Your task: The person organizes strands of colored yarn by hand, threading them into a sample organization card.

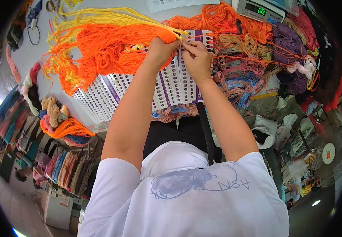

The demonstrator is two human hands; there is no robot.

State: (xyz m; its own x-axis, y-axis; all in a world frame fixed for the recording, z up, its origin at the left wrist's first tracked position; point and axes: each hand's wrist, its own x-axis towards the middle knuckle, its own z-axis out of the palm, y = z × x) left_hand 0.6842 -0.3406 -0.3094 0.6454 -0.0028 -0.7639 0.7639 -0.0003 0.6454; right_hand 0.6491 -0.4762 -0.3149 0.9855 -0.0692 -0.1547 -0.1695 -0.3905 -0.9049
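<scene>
A thick bundle of orange yarn [103, 47] lies across white cards with rows of holes [111, 87]. My left hand [163, 49] is wrapped round the right end of this bundle. Close beside it, my right hand [195, 57] has its fingers pinched at the bundle's tip, where yellow yarn [139, 16] also comes together; what lies between the fingertips is too small to make out. Thin orange strands run from near the right hand toward the right. A card with a purple band [198, 36] is under and beyond the fingers.
Mixed coloured skeins [242, 71] and purple yarn [289, 39] lie at the right. A digital scale [260, 11] stands at the back, near a paper sheet [171, 4]. More skeins [54, 112] sit at the left table edge. A fan [328, 153] is at the far right.
</scene>
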